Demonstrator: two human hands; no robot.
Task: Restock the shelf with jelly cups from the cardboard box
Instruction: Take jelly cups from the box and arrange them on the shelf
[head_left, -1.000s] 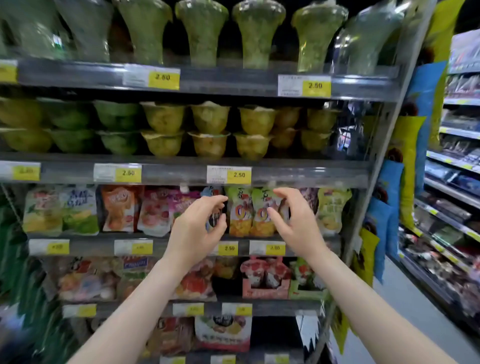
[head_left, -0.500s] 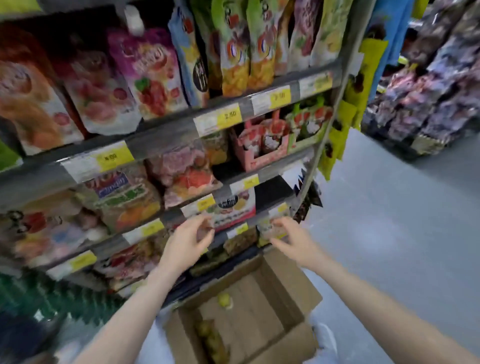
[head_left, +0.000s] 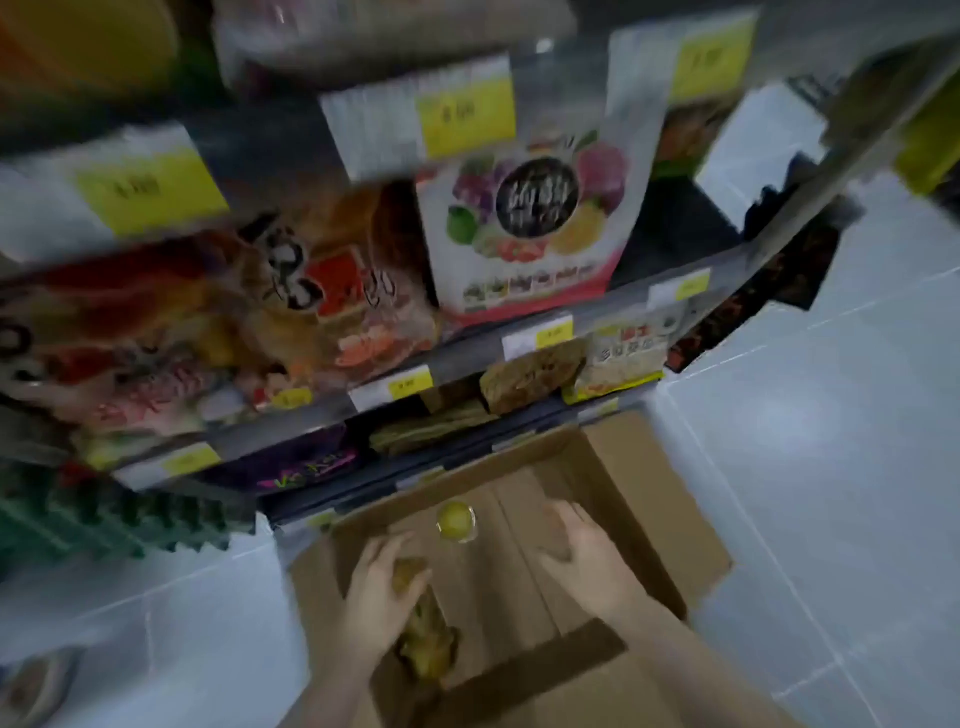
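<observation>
Looking straight down into an open cardboard box standing on the pale tiled floor, its far edge just against the foot of the shelf. Reaching into the box with both hands. Left hand curling its fingers round a brownish-yellow jelly cup at the box's left side, thumb closing against the cup's near face. More jelly cups lying in a heap just below that hand, near the box's near-left corner; blur hiding how many. Right hand spreading loose, fingers relaxed and extended, holding nothing, hovering over or touching the bare cardboard bottom on the right; contact impossible to tell. Single yellow-green jelly cup sitting alone between the two hands, toward the far wall, apart from both. Snack packets and yellow price tags filling the shelf rows above, blurred.
</observation>
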